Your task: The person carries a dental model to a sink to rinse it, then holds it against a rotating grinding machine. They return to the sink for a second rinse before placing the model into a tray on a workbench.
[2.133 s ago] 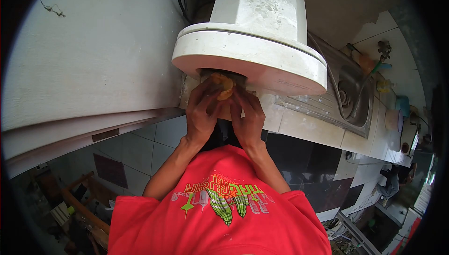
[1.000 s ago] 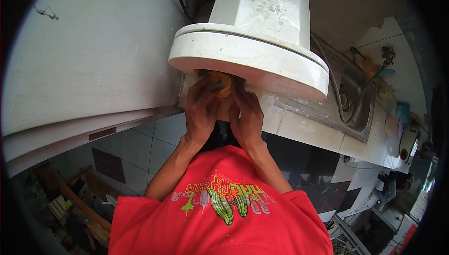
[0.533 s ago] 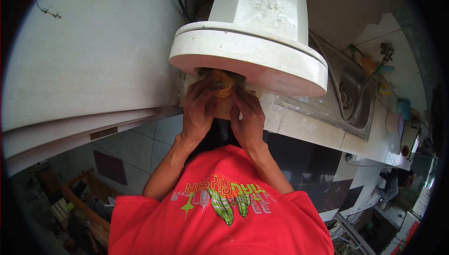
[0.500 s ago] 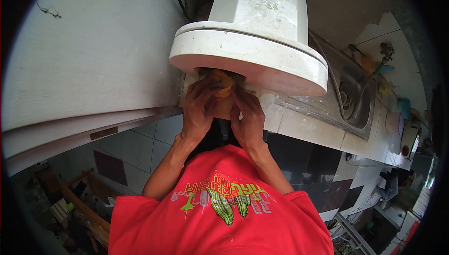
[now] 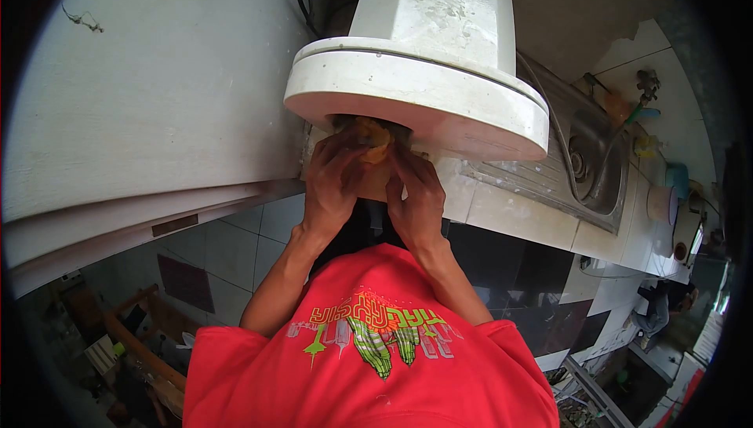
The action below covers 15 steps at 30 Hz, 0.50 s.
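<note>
Both my hands are close together just below the rim of a white rounded machine point(image 5: 416, 75). Between them is a small orange-yellow piece point(image 5: 376, 142), soft-looking and crumpled. My left hand point(image 5: 333, 173) has its fingers curled around the left side of this piece. My right hand point(image 5: 414, 185) touches its right edge with bent, pinched fingertips. A dark opening shows under the machine's rim, right behind the piece. Below the piece, a flat tan surface point(image 5: 375, 182) is partly visible between my hands. What exactly the piece is cannot be made out.
To the right, a steel sink point(image 5: 584, 153) with a hose lies in a tiled counter point(image 5: 514, 212). A tap point(image 5: 648, 85) is on the wall beyond. A large pale panel point(image 5: 157, 91) stands at the left. At the far right a person point(image 5: 657, 306) is partly visible.
My left fingers have shifted slightly around the orange-yellow piece, which shows a little differently. My right hand is nearly unchanged.
</note>
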{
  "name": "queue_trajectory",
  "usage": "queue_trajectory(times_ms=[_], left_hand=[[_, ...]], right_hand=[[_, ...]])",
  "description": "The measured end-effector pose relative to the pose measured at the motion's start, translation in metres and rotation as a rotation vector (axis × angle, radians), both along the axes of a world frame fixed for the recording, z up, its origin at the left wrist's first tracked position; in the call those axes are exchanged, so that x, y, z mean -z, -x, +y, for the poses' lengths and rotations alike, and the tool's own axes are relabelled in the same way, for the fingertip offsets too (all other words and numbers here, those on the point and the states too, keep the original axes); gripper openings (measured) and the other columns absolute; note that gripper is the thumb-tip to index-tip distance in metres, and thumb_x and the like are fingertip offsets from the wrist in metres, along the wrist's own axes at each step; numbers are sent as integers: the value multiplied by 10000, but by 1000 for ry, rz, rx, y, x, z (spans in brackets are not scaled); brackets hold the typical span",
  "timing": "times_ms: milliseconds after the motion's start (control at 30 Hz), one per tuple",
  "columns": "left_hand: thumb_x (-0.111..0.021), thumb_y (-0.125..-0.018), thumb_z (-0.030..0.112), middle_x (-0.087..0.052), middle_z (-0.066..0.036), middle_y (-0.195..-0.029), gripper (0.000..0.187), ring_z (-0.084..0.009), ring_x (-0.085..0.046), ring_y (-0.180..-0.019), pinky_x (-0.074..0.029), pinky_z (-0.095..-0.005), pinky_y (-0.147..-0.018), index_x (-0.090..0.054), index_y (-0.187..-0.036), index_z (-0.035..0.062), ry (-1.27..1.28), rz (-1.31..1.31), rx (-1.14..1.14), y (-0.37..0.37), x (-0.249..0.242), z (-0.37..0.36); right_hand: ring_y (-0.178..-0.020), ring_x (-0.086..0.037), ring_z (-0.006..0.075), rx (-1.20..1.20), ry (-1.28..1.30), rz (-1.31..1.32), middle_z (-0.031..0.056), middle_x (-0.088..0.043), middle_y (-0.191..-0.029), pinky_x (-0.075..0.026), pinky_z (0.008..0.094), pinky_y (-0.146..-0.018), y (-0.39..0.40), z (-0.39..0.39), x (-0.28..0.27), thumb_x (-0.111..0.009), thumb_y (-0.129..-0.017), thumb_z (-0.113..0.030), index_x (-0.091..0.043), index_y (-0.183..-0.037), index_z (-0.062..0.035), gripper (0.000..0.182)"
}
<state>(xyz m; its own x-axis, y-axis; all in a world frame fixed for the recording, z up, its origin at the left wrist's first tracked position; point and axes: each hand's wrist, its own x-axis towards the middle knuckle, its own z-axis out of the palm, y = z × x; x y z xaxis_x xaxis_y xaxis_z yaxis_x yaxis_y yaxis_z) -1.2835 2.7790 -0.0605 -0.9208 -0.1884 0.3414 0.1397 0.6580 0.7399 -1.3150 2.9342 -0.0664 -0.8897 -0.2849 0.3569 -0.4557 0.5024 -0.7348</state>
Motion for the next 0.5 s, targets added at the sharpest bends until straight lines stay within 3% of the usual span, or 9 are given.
queue_trajectory(times_ms=[467, 500], left_hand=[[-693, -773, -16, -615, -152, -1248, 303, -358, -531, -1193, -455, -445, -998, -680, -1070, 44, 68, -1, 29, 1, 3, -1], [-686, -775, 3, -612, -149, -1242, 299, -359, -533, -1196, -414, -493, -1027, -672, -1070, 49, 57, 17, -6, 1, 4, 4]], right_hand=[[-1082, -630, 352, -21, 1, -2, 168, -652, -1213, -521, 420, -927, 2, 1, 1, -584, -805, 39, -653, -1210, -36, 417], [-1093, -626, 355, -31, -3, 15, 170, -650, -1217, -518, 420, -935, 3, 2, 1, -586, -809, 38, -648, -1218, -39, 421]])
